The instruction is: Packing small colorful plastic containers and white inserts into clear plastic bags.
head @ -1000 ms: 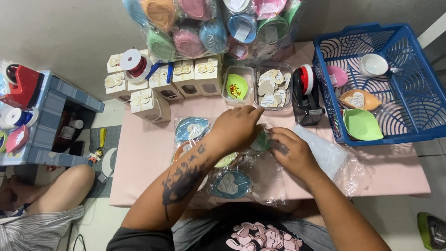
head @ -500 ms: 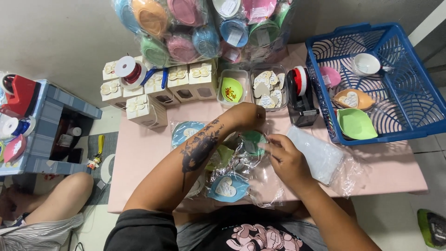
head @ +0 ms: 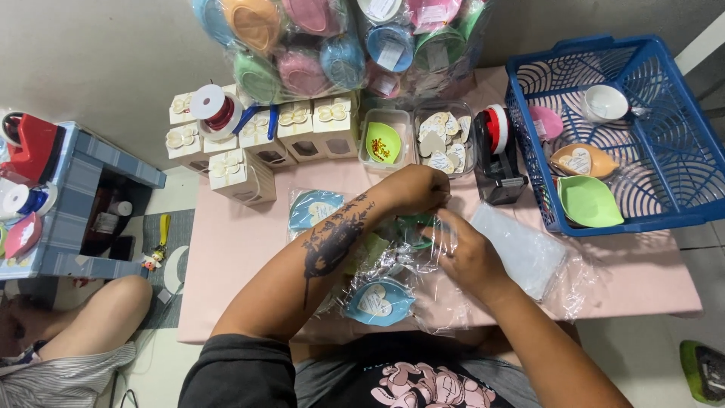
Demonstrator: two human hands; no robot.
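Both hands pinch a green dish [head: 411,224] in clear cellophane [head: 393,261] mid-table: left hand [head: 415,187] closed on top, right hand [head: 468,257] clamping the wrap (tape dispenser [head: 495,155] within reach).

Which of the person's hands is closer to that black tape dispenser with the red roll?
The left hand is nearer, just beside the tape dispenser. The right hand sits lower, closer to the person.
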